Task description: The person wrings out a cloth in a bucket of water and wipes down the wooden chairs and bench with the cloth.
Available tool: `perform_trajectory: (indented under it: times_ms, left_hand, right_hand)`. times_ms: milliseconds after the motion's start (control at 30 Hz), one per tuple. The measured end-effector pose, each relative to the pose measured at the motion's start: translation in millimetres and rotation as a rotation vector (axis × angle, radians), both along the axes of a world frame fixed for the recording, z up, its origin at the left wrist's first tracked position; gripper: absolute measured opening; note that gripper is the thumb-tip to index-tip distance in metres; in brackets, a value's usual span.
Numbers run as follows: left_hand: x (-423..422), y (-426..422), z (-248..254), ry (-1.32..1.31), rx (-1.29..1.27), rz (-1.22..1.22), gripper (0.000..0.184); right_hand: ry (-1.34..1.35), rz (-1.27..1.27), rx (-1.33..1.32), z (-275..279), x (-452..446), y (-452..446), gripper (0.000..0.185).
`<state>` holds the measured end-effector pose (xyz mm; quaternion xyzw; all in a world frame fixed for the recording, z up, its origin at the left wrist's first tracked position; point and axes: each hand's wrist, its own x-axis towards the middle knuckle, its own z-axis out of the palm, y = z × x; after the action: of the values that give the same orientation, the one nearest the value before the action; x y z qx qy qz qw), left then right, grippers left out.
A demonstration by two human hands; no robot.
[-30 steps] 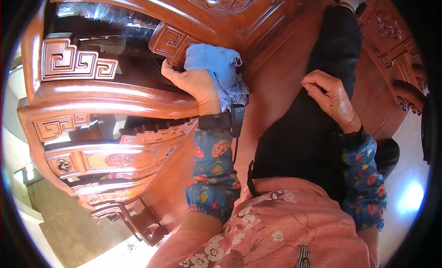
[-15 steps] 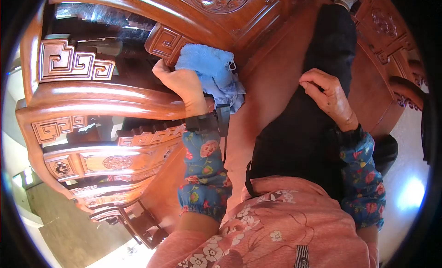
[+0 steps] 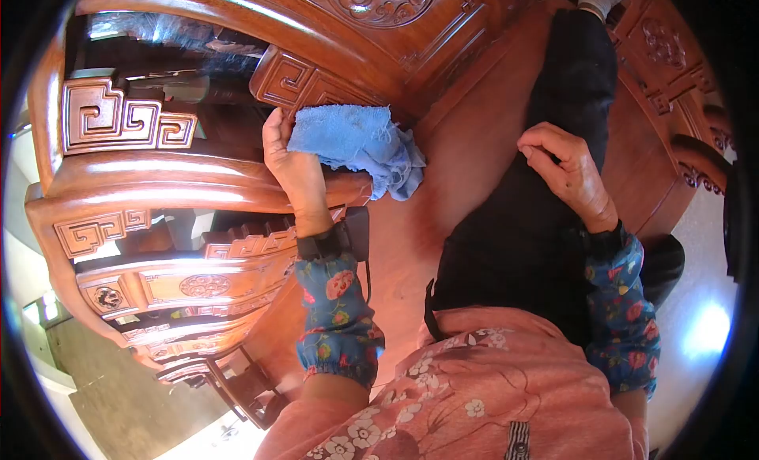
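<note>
My left hand (image 3: pixel 296 169) grips a blue cloth (image 3: pixel 348 136) at its left edge, against the carved wooden bracket (image 3: pixel 286 79) of the furniture's backrest. The cloth hangs to the right of the hand, and its crumpled end lies over the reddish-brown wooden surface (image 3: pixel 466 136). Some of the left fingers are hidden behind the cloth. My right hand (image 3: pixel 571 169) rests over the black-clad leg (image 3: pixel 506 246), its fingers curled together with thumb near the fingertips. Whether anything small is inside them cannot be made out.
Below the curved glossy rail (image 3: pixel 174 175) at the left stand more carved wooden panels (image 3: pixel 198 284). A carved chair part (image 3: pixel 700 161) is at the right. A small dark wooden chair (image 3: pixel 245 385) stands at the lower left, beside a grey floor area (image 3: pixel 134 405).
My left hand and forearm have moved left and slightly down, turning more upright. The blue cloth has shifted left and down and spread wider. My right hand has stayed nearly in place.
</note>
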<state>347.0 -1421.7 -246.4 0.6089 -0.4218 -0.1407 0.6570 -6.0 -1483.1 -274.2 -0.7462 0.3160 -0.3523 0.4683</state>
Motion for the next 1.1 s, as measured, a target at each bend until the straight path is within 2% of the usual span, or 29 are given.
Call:
perform_trajectory:
  times_ms: [33,167,233,267,367,433,533,567,633,667,700,767,800,900,967,1100]
  left_hand:
    - [0,1,2,-0.103,0.053,0.06,0.031]
    - [-1,-7,5,-0.196,0.132,0.147,0.03]
    - [4,-9,6,-0.196,0.104,0.123,0.029]
    - [14,-13,-2,-0.329,0.039,0.155,0.033]
    - [0,-36,12,-0.341,0.09,0.127,0.036]
    - [-13,-40,13,-0.254,0.03,0.11,0.037]
    - [-10,-33,-5,-0.439,0.02,0.299,0.038]
    - [-13,-30,-12,-0.441,0.007,0.292,0.038]
    - [-19,-18,-27,-0.233,-0.077,0.281,0.037]
    - [-24,-14,-28,-0.09,-0.081,0.242,0.04]
    - [-27,-14,-29,-0.094,-0.081,0.241,0.04]
    - [-31,-7,-29,0.11,-0.079,0.214,0.05]
    - [-30,-1,-29,-0.19,0.0,0.238,0.052]
    - [-54,2,-23,-0.103,-0.1,0.157,0.054]
    - [-50,3,-27,-0.105,-0.085,0.186,0.057]
    - [-36,5,-35,-0.15,-0.097,0.22,0.052]
  right_hand:
    - [0.0,0.0,0.011,-1,0,0,0.005]
    - [0.038,0.017,0.003,0,2,-1,0.005]
    - [0.027,0.023,0.029,-1,0,0,0.004]
    - [0.008,0.028,0.048,-2,2,1,0.004]
    - [0.024,0.046,0.029,-4,2,0,0.004]
    - [0.017,0.027,0.01,-4,1,-1,0.004]
    - [-0.009,0.009,0.018,-1,1,3,0.004]
    - [-0.016,-0.002,0.043,-1,-1,2,0.004]
    - [-0.034,-0.024,0.03,-3,-3,4,0.004]
    - [-0.053,-0.033,0.026,-4,-3,5,0.004]
    - [-0.056,-0.035,0.026,-4,-4,4,0.004]
    - [-0.061,-0.035,0.04,-3,-4,6,0.004]
    - [-0.068,-0.028,0.04,-3,-3,7,0.004]
    - [-0.019,-0.014,0.071,-2,-6,4,0.004]
    - [-0.041,-0.015,0.053,-3,-3,5,0.004]
    - [-0.04,-0.009,0.047,-3,-3,3,0.004]
